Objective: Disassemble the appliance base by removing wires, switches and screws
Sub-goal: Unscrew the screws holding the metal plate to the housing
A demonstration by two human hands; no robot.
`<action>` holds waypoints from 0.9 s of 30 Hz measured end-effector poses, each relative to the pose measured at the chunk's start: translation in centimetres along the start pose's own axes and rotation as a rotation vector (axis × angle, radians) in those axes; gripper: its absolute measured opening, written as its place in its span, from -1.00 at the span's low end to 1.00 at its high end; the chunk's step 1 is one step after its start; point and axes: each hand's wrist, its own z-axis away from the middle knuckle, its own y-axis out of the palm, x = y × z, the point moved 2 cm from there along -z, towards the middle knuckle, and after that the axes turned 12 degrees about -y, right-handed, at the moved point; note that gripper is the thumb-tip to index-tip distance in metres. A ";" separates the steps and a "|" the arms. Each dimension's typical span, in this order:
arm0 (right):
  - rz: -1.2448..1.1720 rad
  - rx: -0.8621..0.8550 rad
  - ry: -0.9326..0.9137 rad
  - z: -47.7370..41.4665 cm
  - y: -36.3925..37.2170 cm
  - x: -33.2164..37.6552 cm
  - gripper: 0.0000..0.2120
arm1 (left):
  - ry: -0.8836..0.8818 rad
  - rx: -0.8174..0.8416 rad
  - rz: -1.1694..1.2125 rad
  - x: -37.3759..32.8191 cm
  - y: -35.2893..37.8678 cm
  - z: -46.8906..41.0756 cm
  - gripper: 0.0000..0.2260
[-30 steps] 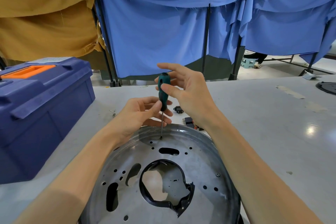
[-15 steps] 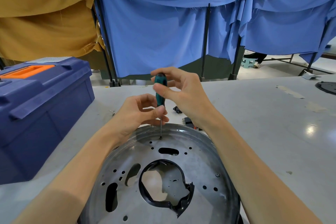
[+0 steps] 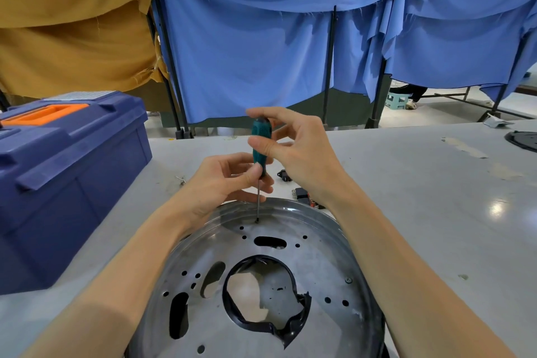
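At the far rim of the appliance base (image 3: 319, 264), which is lying flat on the grey table (image 3: 421, 197) right in front of the person, a green-handled screwdriver (image 3: 260, 139) is standing nearly upright with its tip sitting in a small screw (image 3: 257, 221), the same spot as a second ago. The right hand (image 3: 302, 154) is gripping the top of the handle, with the index finger curling over the cap and the thumb pressing on the front. A second ago that index finger was stretching out straight past the cap and the other fingers were spreading wider, so the fingers are rolling round the handle while the shaft is keeping its place. The left hand (image 3: 215, 183) is still pinching the bottom of the handle where the bare shaft begins, thumb in front and fingers behind, and its thumb is sitting a little closer to the shaft than before. The base is lying where it was, its torn black ring (image 3: 293, 325) edging the central opening and another screw (image 3: 348, 280) sitting near its right edge. Two small black parts (image 3: 284, 176) (image 3: 302, 193) are lying on the table just beyond the rim, and the blue toolbox (image 3: 72, 168) is standing at the left, unmoved.
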 end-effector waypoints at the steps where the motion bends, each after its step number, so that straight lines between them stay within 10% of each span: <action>1: -0.025 -0.012 0.013 -0.1 -0.1 -0.1 -0.63 | -0.003 0.011 0.005 0.0 0.1 0.0 -0.68; 27: -0.061 0.006 -0.002 0.0 0.2 0.2 -0.79 | 0.034 -0.039 0.002 0.3 -0.3 -0.1 -0.72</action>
